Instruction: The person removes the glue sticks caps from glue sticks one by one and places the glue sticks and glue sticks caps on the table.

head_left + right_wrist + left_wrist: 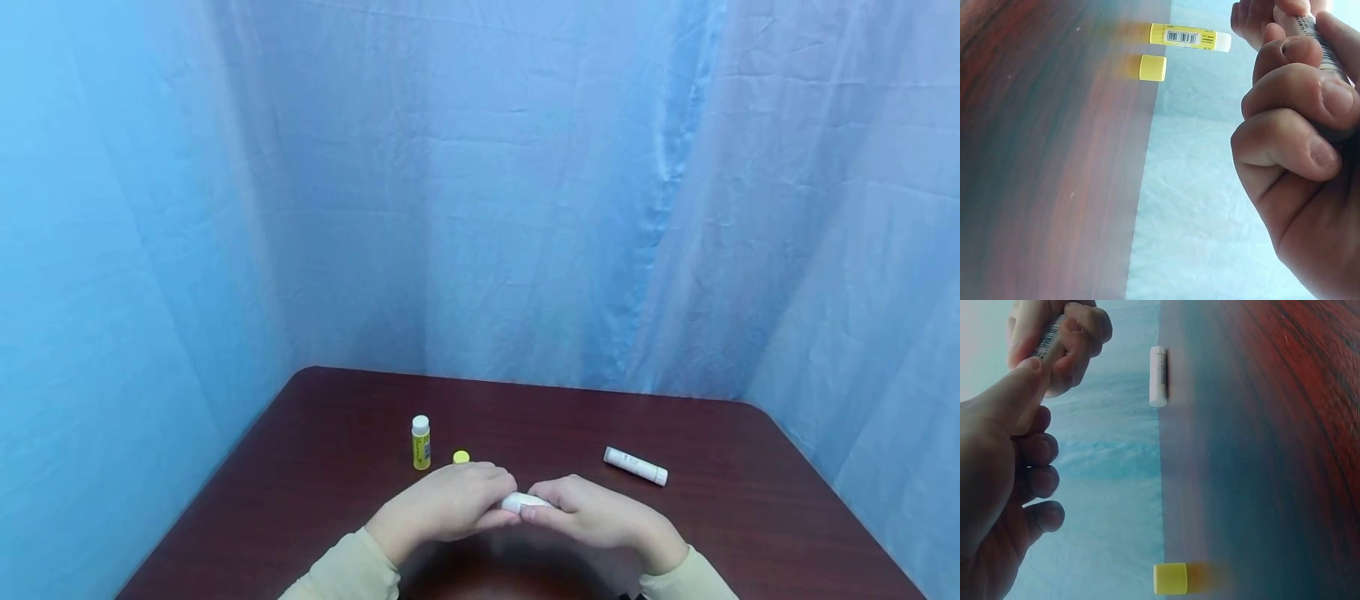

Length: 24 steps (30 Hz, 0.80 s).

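Note:
Both hands meet over the near part of the table around a white glue stick (517,502), held sideways. My left hand (453,500) pinches its left end between thumb and fingers; in the left wrist view its other fingers are loosely bent. The right hand (600,512) grips the body of the stick, fingers curled round it. A printed barcode shows between the hands in both wrist views. Just beyond the left hand stands a yellow cap (461,457), its lower part hidden in the head view. Left of the cap, a yellow glue stick (422,446) with a white top stands upright.
Another white glue stick (636,466) lies on its side beyond the right hand. Everything rests on a dark reddish-brown table (517,417) with rounded far corners. Light blue curtains (487,208) hang behind it and along both sides.

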Motion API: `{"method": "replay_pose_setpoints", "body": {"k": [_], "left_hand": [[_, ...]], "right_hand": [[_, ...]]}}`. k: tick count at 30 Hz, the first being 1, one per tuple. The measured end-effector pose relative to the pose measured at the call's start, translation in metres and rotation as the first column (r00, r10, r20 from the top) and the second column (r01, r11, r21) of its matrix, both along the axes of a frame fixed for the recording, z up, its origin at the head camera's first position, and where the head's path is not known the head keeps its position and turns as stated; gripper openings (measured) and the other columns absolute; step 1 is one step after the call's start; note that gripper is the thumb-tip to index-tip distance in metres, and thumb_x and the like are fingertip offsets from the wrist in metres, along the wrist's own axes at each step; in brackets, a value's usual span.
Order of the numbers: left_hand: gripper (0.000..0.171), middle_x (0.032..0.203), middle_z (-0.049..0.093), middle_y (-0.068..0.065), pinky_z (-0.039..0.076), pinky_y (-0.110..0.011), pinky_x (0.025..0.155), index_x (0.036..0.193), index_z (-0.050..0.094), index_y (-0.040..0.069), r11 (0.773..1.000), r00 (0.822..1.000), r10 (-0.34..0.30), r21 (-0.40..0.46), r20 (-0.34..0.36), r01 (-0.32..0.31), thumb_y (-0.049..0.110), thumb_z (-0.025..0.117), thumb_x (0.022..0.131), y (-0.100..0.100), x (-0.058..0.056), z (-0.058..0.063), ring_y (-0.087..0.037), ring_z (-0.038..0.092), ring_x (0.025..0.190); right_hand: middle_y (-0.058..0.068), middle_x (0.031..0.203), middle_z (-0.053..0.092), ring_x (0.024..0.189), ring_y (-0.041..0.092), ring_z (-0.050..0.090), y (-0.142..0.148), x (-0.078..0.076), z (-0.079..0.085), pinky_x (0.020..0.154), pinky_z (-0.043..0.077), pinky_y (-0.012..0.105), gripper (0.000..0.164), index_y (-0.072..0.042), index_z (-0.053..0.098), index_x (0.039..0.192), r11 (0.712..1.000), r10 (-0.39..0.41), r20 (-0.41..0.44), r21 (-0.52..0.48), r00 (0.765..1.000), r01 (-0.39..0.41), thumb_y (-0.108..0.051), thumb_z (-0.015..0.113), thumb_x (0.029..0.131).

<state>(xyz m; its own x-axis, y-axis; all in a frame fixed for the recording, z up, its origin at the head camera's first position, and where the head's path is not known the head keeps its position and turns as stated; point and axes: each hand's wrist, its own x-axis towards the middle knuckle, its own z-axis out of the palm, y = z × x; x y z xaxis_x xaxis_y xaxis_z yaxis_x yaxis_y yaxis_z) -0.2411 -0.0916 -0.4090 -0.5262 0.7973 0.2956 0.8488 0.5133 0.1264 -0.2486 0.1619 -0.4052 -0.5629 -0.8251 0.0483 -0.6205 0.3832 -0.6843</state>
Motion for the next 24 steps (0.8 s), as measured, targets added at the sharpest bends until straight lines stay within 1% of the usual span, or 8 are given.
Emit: {"method": "replay_pose_setpoints", "body": {"k": [5,8,10,13,15,18,24], "left_hand": [[0.025,0.080,0.047,0.017,0.038,-0.013,0.066,0.087,0.055,0.025,1.000,0.996,-0.009,-0.017,-0.084,0.008,0.044,0.062,0.101,-0.001,-0.002,0.001,-0.001,0.044,0.073],[0.025,0.082,0.050,0.017,0.039,-0.014,0.067,0.089,0.056,0.024,0.999,0.989,-0.028,-0.028,-0.146,0.024,0.044,0.062,0.101,-0.001,-0.003,0.004,-0.001,0.045,0.074],[0.025,0.083,0.052,0.015,0.040,-0.014,0.068,0.089,0.057,0.023,0.999,0.981,-0.042,-0.033,-0.192,0.036,0.044,0.063,0.101,-0.002,-0.003,0.006,-0.002,0.046,0.074],[0.026,0.083,0.054,0.014,0.041,-0.016,0.068,0.090,0.057,0.022,0.998,0.959,-0.058,-0.029,-0.276,0.052,0.044,0.064,0.100,-0.002,-0.003,0.007,-0.003,0.046,0.074],[0.026,0.082,0.054,0.013,0.041,-0.016,0.067,0.090,0.057,0.021,0.998,0.948,-0.066,-0.024,-0.311,0.062,0.044,0.064,0.100,-0.002,-0.003,0.009,-0.004,0.046,0.073],[0.027,0.082,0.054,0.012,0.041,-0.017,0.067,0.091,0.057,0.021,0.998,0.936,-0.070,-0.021,-0.344,0.067,0.045,0.063,0.100,-0.002,-0.003,0.011,-0.004,0.046,0.073],[0.027,0.082,0.053,0.012,0.040,-0.016,0.067,0.092,0.057,0.020,0.997,0.937,-0.074,-0.030,-0.343,0.068,0.045,0.062,0.101,-0.004,-0.003,0.011,-0.004,0.045,0.072]], "right_hand": [[-0.018,0.072,0.045,0.063,-0.004,0.043,0.000,0.001,0.005,0.059,0.041,0.018,0.023,-0.027,0.064,0.093,1.000,0.003,-0.031,0.014,1.000,-0.002,-0.040,0.051,0.107],[-0.018,0.072,0.045,0.063,-0.004,0.042,0.001,0.002,0.008,0.059,0.040,0.017,0.022,-0.028,0.063,0.094,1.000,0.001,-0.040,0.017,0.999,-0.001,-0.040,0.052,0.107],[-0.018,0.072,0.045,0.063,-0.004,0.041,0.001,0.003,0.012,0.058,0.039,0.017,0.022,-0.028,0.063,0.093,1.000,0.004,-0.043,0.017,0.999,-0.003,-0.040,0.052,0.107],[-0.018,0.071,0.044,0.062,-0.004,0.040,0.001,0.003,0.017,0.057,0.037,0.016,0.022,-0.028,0.062,0.092,1.000,0.012,-0.046,0.013,0.999,-0.011,-0.040,0.052,0.107],[-0.018,0.072,0.045,0.063,-0.004,0.040,0.001,0.004,0.021,0.057,0.037,0.016,0.021,-0.028,0.062,0.092,1.000,0.020,-0.058,0.015,0.998,-0.019,-0.039,0.052,0.107],[-0.019,0.072,0.044,0.062,-0.004,0.040,0.001,0.004,0.024,0.057,0.037,0.016,0.020,-0.029,0.061,0.093,1.000,0.026,-0.078,0.016,0.997,-0.024,-0.039,0.052,0.107],[-0.019,0.076,0.048,0.065,-0.005,0.044,0.000,0.003,0.021,0.059,0.041,0.016,0.016,-0.030,0.060,0.095,0.998,0.052,-0.152,-0.011,0.987,-0.054,-0.036,0.052,0.107]]}}
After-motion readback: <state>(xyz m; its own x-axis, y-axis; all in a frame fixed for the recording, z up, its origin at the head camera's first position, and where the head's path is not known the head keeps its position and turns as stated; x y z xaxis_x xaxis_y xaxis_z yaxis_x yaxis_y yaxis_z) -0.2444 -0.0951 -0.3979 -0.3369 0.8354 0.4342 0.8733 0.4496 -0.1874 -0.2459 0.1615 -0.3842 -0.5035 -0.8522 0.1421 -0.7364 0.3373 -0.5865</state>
